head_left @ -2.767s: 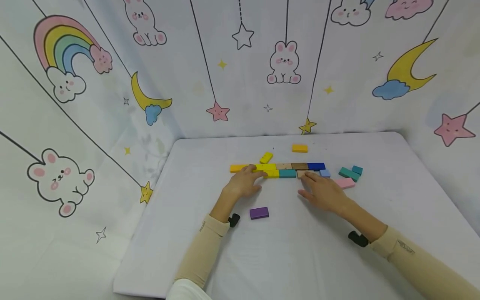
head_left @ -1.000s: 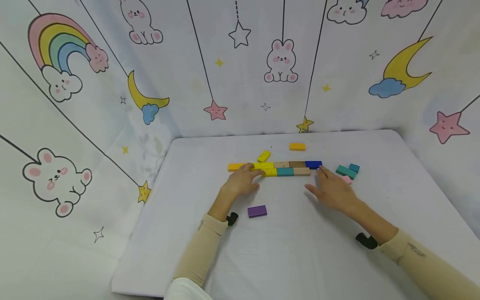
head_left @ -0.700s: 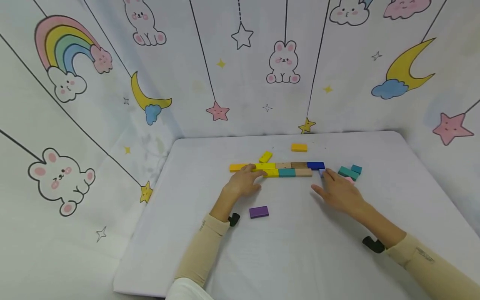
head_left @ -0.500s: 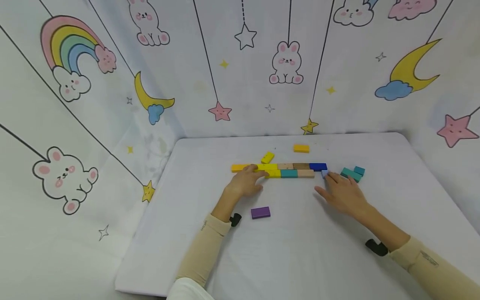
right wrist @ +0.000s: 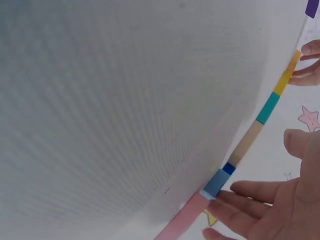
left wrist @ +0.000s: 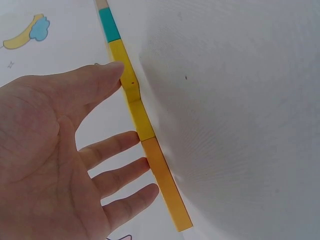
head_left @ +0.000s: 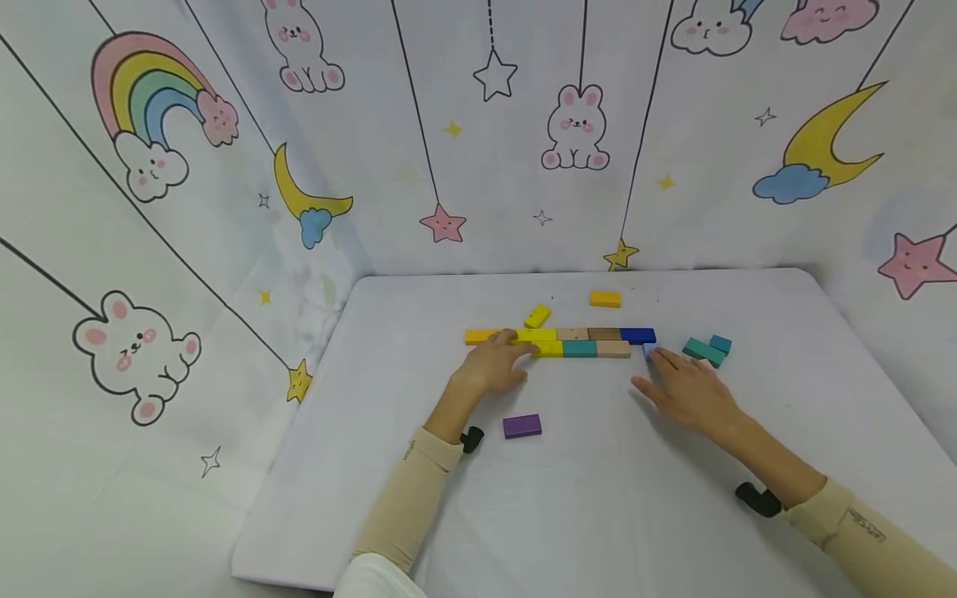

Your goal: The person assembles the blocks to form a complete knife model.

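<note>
Small wooden blocks lie end to end in two touching rows. The back row runs orange (head_left: 478, 336), yellow (head_left: 542, 334), wood-coloured (head_left: 572, 334), brown (head_left: 604, 334) and dark blue (head_left: 638, 335). In front, yellow (head_left: 550, 350), teal (head_left: 579, 349) and tan (head_left: 614, 350) blocks line up. My left hand (head_left: 488, 367) touches the left ends of the rows, its thumb at a yellow block (left wrist: 125, 65) and its fingers by the orange one. My right hand (head_left: 694, 392) touches a light blue block (right wrist: 216, 183) with extended fingers, right of the tan block. A pink block (right wrist: 184, 218) is mostly hidden under that hand in the head view.
Behind the rows lie a loose yellow block (head_left: 537, 316) and an orange-yellow one (head_left: 606, 298). Two teal blocks (head_left: 703, 352) (head_left: 721, 344) lie at the right. A purple block (head_left: 522, 426) sits nearer, on the white-covered table (head_left: 583, 515) before a patterned cloth backdrop.
My right hand has moved from the tan block rightward to the light blue block, covering most of the pink one. My left hand has stayed at the rows' left end. The head view shifts slightly.
</note>
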{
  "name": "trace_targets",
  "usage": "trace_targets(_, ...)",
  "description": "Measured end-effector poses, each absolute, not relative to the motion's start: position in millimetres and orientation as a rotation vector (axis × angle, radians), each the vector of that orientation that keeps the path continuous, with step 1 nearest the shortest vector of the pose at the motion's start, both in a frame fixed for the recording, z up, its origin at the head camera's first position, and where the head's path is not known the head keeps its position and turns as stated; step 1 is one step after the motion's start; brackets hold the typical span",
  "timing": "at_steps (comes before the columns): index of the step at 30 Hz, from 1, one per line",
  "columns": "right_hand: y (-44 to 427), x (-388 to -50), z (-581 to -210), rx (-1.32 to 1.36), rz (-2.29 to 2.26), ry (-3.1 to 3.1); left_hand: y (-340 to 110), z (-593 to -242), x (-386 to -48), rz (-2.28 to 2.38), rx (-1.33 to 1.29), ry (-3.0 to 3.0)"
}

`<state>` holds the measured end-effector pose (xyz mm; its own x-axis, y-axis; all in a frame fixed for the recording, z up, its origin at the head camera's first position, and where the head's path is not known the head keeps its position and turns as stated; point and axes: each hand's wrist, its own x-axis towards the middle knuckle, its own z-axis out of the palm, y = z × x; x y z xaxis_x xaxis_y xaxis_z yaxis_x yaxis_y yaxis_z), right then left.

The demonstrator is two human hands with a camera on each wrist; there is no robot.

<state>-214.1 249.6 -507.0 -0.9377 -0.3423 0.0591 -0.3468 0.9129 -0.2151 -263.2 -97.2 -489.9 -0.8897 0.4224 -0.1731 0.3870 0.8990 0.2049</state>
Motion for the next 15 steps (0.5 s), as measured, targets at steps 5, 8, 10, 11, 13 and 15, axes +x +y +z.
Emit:
trace_targets(5, 247.5, -213.0, -505.6, 0.549, 0.429, -3.1, -97.4, -489.4, -262.5, 0.245, 0.612, 2.851)
trace_targets(8, 245.4, -212.3, -504.6, 0.56, 0.438, -3.1, -97.6, -489.2, -262.7, 0.242, 0.614, 2.855)
trace_targets(10, 243.8, -212.1, -504.4, 0.566, 0.439, -3.099, -97.5, -489.2, -262.5, 0.236, 0.615, 2.857)
trace_targets(11, 243.1, -212.1, -504.5, 0.567, 0.438, -3.099, -97.4, -489.5, -262.6, 0.234, 0.615, 2.858)
trace_targets(13, 241.9, -212.3, -504.7, 0.569, 0.433, -3.1, -97.5, -489.9, -262.6, 0.232, 0.615, 2.858)
trace_targets(15, 240.9, -212.2, -504.7, 0.572, 0.428, -3.099, -97.4, -490.2, -262.4, 0.233, 0.614, 2.857)
